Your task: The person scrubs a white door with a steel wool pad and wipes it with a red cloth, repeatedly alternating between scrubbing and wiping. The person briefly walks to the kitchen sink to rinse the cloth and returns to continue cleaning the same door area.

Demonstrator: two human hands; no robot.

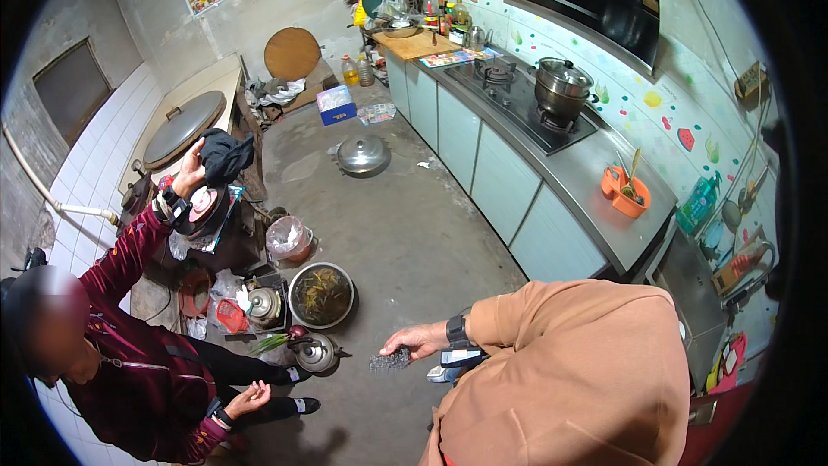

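My right hand, reaching out from a tan sleeve with a dark band at the wrist, grips a grey wire-like scouring pad over the concrete floor. My left hand is out of view. Nearest to the pad on the floor is a lidded metal kettle. Behind it stands a wide metal basin holding dark liquid with yellowish strips in it. A red onion and green stalks lie beside the kettle.
Another person in a maroon jacket stands at left, raising a dark cloth. A lined bucket, a second kettle and a domed metal lid are on the floor. The counter along the right holds a steamer pot.
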